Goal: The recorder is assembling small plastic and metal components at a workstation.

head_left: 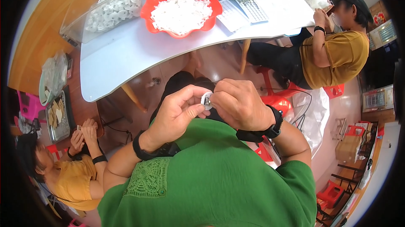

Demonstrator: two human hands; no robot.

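My left hand (179, 111) pinches a small round white plastic part (204, 96) between thumb and fingers, above my lap. A dark, shiny metal-looking piece shows in the middle of this part. Close against its right side are the closed fingertips of my right hand (242, 104); what they pinch is hidden behind them. Both hands are in front of my green shirt, a little apart from the near edge of the white table (105, 67). On the table, a red scalloped bowl (147, 10) is heaped with small white pieces.
A clear bin (74, 26) of round white parts stands at the table's left. Right of the bowl lie a white tray (255, 10) and a flat pale sheet-like item (230, 14). Co-workers in yellow shirts sit at left (80, 180) and right (337, 58). Red stools (331, 193) stand at lower right.
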